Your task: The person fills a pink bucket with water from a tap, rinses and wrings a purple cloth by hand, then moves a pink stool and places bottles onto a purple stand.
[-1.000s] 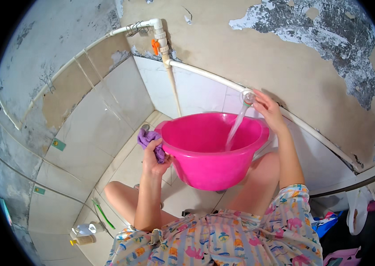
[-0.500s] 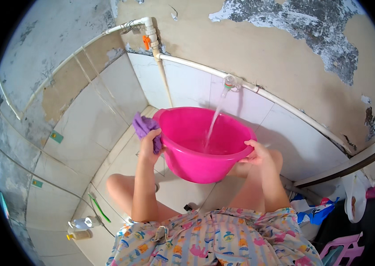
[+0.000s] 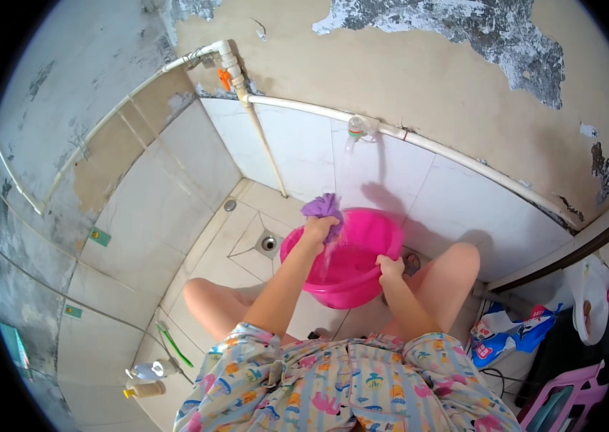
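A pink plastic basin (image 3: 344,297) sits low in front of me between my knees, with water inside. My left hand (image 3: 319,229) is closed on a purple cloth (image 3: 324,207) held over the basin's left part. Water streams down from around the cloth into the basin. On the right side of the basin, my right hand (image 3: 390,268) grips the rim. Above and behind, a tap (image 3: 355,128) with a clear nozzle juts from the wall pipe, with water at its mouth.
A floor drain (image 3: 268,245) lies left of the basin. At lower left are a green strip (image 3: 175,344) and two bottles, one yellow-capped (image 3: 144,389). To the right are a blue-and-white bag (image 3: 509,335) and a pink stool (image 3: 567,399). A white pipe (image 3: 297,106) crosses the wall.
The basin has come down from its raised, tilted position under the tap. My left hand has left its rim and moved right with the cloth, over the basin. My right hand has lowered with the rim.
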`<action>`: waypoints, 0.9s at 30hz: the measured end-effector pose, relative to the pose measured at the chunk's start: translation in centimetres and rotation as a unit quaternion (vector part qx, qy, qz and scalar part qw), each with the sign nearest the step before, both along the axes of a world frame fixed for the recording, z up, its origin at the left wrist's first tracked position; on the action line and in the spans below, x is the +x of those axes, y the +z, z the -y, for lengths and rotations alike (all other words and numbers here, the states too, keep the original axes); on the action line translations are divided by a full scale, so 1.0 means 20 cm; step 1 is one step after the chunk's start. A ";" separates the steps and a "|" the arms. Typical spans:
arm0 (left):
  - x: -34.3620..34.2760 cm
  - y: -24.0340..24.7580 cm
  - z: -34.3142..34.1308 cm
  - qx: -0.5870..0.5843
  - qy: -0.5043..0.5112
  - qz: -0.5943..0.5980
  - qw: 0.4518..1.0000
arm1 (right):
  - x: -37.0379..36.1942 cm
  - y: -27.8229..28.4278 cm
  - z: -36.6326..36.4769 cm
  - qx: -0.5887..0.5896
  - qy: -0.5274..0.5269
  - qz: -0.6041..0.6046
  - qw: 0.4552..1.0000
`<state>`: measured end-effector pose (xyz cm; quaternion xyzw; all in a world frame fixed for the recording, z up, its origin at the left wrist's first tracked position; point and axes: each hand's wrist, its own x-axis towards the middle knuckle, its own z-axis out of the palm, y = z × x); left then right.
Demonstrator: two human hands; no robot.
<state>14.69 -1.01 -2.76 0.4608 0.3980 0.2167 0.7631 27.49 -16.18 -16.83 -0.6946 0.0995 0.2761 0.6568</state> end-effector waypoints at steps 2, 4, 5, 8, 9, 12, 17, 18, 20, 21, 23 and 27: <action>0.08 -0.06 -0.03 -0.085 0.032 -0.003 0.996 | -0.06 0.06 -0.02 -0.007 0.011 -0.029 0.999; 0.15 -0.11 -0.05 -0.171 0.056 -0.003 0.984 | -0.08 0.11 -0.03 -0.013 -0.044 -0.038 0.998; 0.17 -0.14 -0.05 -0.226 0.075 0.006 0.971 | -0.09 0.14 -0.04 -0.016 -0.044 -0.038 0.998; 0.23 -0.19 -0.07 -0.323 0.121 0.012 0.938 | -0.07 0.20 -0.10 -0.091 -0.079 -0.160 0.980; 0.24 -0.20 -0.06 -0.332 0.131 0.011 0.934 | -0.07 0.18 -0.12 -0.061 -0.064 -0.180 0.980; 0.22 -0.21 -0.06 -0.339 0.181 -0.001 0.923 | -0.12 0.08 -0.14 -0.028 -0.034 -0.206 0.977; 0.10 -0.22 -0.09 -0.351 0.222 0.030 0.909 | -0.32 -0.26 -0.13 0.063 -0.027 -0.195 0.978; 0.12 -0.21 -0.09 -0.350 0.219 0.032 0.910 | -0.31 -0.40 -0.14 0.055 -0.010 -0.187 0.981; 0.22 -0.23 -0.07 -0.383 0.233 0.003 0.894 | -0.17 -0.62 -0.18 0.046 -0.013 -0.172 0.984; 0.31 -0.23 -0.05 -0.387 0.210 0.002 0.898 | -0.01 -0.72 -0.19 -0.030 0.034 -0.084 0.995; 0.40 -0.16 0.01 -0.365 0.176 0.022 0.914 | 0.27 -0.77 -0.26 -0.176 0.138 0.090 0.971; 0.12 -0.26 -0.10 -0.375 0.230 0.031 0.897 | 0.07 0.23 -0.55 0.018 0.071 0.350 0.934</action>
